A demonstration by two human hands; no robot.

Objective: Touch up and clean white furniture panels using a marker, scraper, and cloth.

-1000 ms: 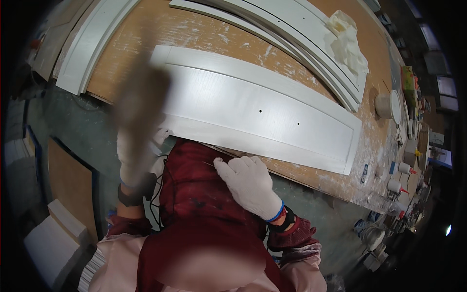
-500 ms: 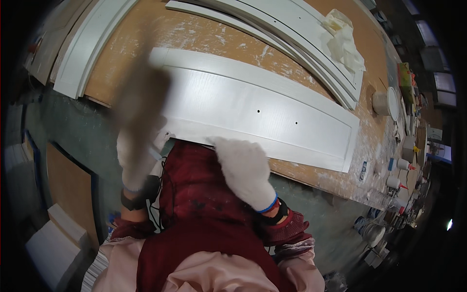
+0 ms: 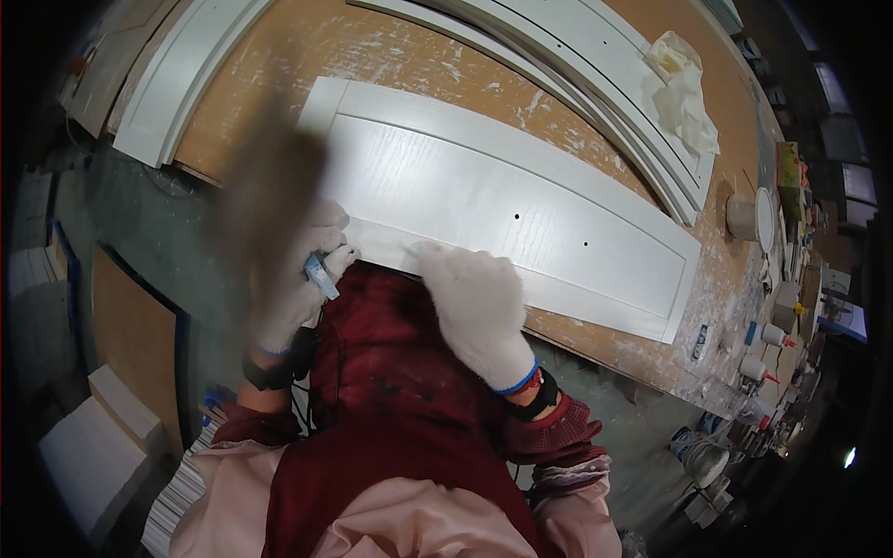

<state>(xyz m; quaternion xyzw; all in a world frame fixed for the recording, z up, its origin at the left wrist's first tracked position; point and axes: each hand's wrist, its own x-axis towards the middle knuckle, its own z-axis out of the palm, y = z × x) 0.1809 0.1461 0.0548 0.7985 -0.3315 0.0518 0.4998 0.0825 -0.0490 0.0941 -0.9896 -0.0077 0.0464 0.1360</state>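
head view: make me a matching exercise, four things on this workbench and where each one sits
Things:
1. long white wooden panel with two small holes
2. crumpled white cloth
3. right hand in a white glove
4. small blue-and-white tube

Places:
A. held in the gloved left hand
B. flat along the middle of the bench
C. fingers on the panel's near edge
D. far right, on the stacked white trim

Pairs: 1-B, 2-D, 3-C, 4-A

I see a long panel (image 3: pixel 502 209) lying flat across the workbench (image 3: pixel 391 56), its near edge right at my body. My left hand (image 3: pixel 293 274) sits at that edge's left part, my right hand (image 3: pixel 474 302) just beside it. Behind the panel lie more mouldings (image 3: pixel 577 70); a crumpled rag (image 3: pixel 686 98) rests on them, far right.
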